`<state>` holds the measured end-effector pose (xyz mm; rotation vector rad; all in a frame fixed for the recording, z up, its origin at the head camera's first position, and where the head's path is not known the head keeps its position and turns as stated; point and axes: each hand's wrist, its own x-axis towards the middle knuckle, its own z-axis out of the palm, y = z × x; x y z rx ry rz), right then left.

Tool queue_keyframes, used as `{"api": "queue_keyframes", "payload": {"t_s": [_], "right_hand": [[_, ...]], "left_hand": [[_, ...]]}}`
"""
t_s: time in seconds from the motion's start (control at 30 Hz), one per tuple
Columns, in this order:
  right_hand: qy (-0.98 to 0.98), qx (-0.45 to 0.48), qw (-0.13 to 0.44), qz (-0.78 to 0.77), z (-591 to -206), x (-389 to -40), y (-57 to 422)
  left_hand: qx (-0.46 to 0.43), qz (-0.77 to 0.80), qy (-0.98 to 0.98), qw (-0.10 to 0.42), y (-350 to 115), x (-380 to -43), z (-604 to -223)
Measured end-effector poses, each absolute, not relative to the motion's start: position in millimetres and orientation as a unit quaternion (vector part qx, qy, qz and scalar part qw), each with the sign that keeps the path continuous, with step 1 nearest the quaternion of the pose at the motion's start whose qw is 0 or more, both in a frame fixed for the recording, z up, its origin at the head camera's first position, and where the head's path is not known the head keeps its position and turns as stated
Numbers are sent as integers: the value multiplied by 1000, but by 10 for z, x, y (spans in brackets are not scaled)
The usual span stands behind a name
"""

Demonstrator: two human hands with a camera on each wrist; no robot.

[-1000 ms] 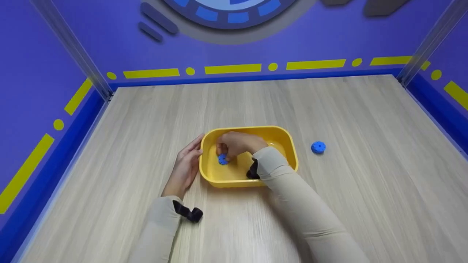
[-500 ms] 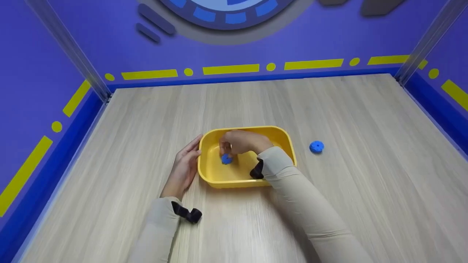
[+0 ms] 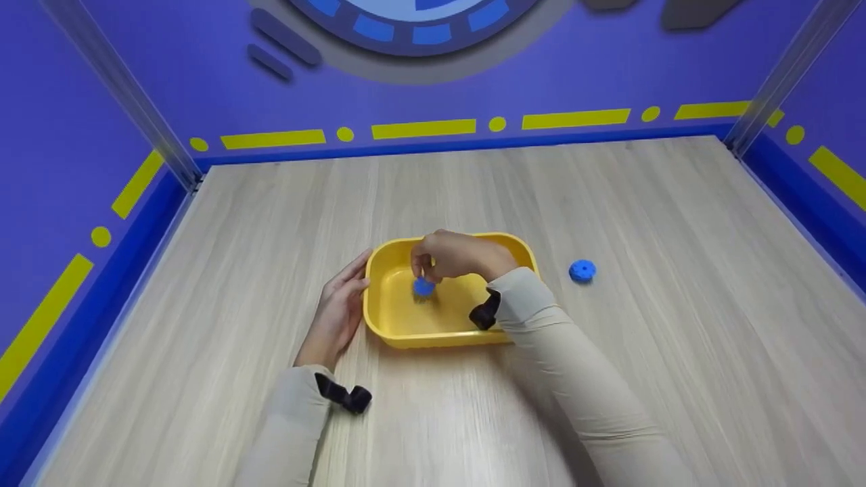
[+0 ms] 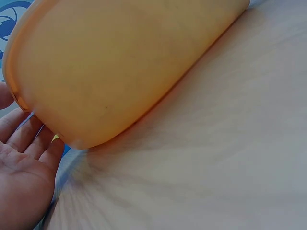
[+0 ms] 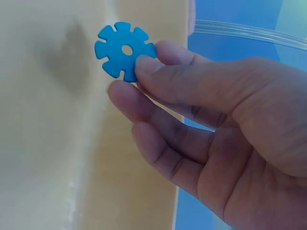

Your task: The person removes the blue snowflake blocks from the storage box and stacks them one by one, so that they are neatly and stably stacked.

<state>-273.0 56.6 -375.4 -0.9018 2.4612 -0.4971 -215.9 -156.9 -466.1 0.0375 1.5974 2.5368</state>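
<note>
My right hand [image 3: 457, 257] pinches a thin blue notched disc [image 5: 122, 51] with a small hole in its middle, between thumb and fingers. In the head view this blue disc [image 3: 424, 287] hangs inside the yellow bin [image 3: 433, 336], above its floor. Against the bin's left end rests my left hand [image 3: 340, 308], its fingers fairly straight along the outer wall and the thumb beside the rim. The left wrist view shows the fingers [image 4: 31, 136] touching the bin's outside [image 4: 110, 72]; their tips are hidden behind it.
On the wood-grain table [image 3: 649, 352], right of the bin, lies another blue notched piece [image 3: 582, 271], possibly stacked. Blue panels [image 3: 433, 95] with yellow marks stand behind and at both sides. Each wrist wears a black camera mount [image 3: 345, 394].
My right hand has lifted the blue disc off the bin floor and moved slightly up and right. The left hand stays at the bin's left end.
</note>
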Motion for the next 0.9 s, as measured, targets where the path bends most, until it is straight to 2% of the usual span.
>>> {"api": "queue_keyframes", "payload": {"t_s": [0.37, 0.9], "right_hand": [[885, -376, 169, -218, -3629, -2694, 792], [883, -369, 116, -266, -3507, -2572, 1193]], "left_hand": [[18, 849, 523, 68, -1572, -2145, -4649], [21, 851, 521, 69, -1571, -2144, -4655]]}}
